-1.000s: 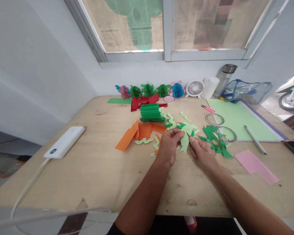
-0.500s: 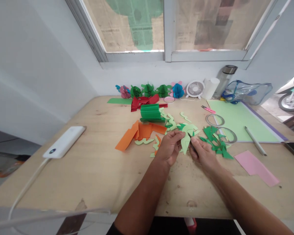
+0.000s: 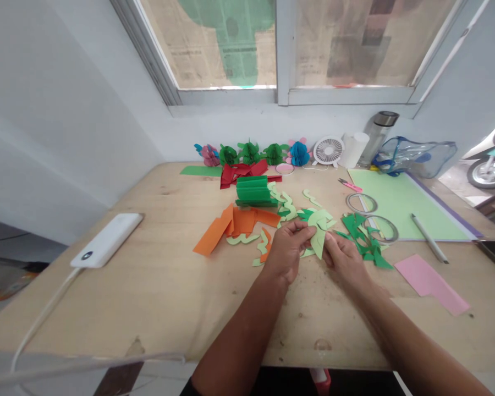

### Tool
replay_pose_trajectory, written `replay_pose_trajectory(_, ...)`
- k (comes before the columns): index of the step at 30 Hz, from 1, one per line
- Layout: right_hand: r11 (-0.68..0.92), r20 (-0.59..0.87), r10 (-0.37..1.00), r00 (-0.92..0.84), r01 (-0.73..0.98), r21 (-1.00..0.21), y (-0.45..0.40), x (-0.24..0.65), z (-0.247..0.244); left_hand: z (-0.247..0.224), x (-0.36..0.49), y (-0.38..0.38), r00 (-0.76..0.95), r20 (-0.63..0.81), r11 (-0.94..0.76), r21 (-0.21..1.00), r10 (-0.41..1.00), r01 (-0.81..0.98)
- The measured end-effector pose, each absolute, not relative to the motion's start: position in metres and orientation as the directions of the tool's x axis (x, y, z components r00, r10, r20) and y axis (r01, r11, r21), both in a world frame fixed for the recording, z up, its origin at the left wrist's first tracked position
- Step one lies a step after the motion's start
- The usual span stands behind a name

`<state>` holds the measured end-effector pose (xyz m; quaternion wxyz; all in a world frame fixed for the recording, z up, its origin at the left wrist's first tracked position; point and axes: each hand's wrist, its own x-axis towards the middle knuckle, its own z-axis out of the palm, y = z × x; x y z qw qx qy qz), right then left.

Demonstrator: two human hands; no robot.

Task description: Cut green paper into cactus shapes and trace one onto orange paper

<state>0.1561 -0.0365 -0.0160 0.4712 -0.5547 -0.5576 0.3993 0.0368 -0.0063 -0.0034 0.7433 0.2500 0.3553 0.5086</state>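
Pale green paper cutout (image 3: 318, 245), head view: the piece is raised above the near middle of a wooden table (image 3: 169, 308), between the person's two hands. The left hand (image 3: 289, 247) pinches its left edge between thumb and fingers; the right hand (image 3: 343, 256) lies just beside the right edge, its fingers curled together, though whether they grip the paper or a tool cannot be told. Beyond and to the left of the hands lie wavy pale green strips (image 3: 287, 204), orange paper pieces (image 3: 214, 231) and a folded green paper stack (image 3: 252, 190), with red paper strips (image 3: 256, 166) behind it. Dark green scraps (image 3: 371, 253) lie to the right of the right hand, near two grey rings (image 3: 362, 212) that partly overlap a light green sheet (image 3: 412, 201). A grey pen (image 3: 429, 238) rests slantwise on this sheet, and a pink paper piece (image 3: 431, 283) lies nearer the person. Along the wall stand folded paper figures (image 3: 249, 152), a small white fan (image 3: 329, 150), a white cylinder (image 3: 355, 151) and a tilted bottle (image 3: 378, 138), next to a clear blue-edged bag (image 3: 431, 155). At far left lies a white power bank (image 3: 109, 240) with a white cable (image 3: 45, 316) attached.
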Motion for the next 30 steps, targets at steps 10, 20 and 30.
replay_pose_trajectory(10, 0.004, 0.009, 0.999, 0.032, 0.163, -0.987, -0.037, 0.154, -0.015, -0.006, 0.036, -0.006, 0.16, -0.265, 0.309, 0.8, 0.951, -0.515)
replay_pose_trajectory(20, 0.009, 0.016, 0.999, 0.038, 0.196, -0.981, -0.037, 0.154, -0.011, -0.005, 0.039, -0.006, 0.124, -0.238, 0.267, 0.798, 0.963, -0.54)
replay_pose_trajectory(30, 0.001, 0.01, 0.999, 0.051, 0.172, -0.985, -0.035, 0.156, -0.021, -0.009, 0.04, -0.006, 0.14, -0.252, 0.288, 0.796, 0.957, -0.533)
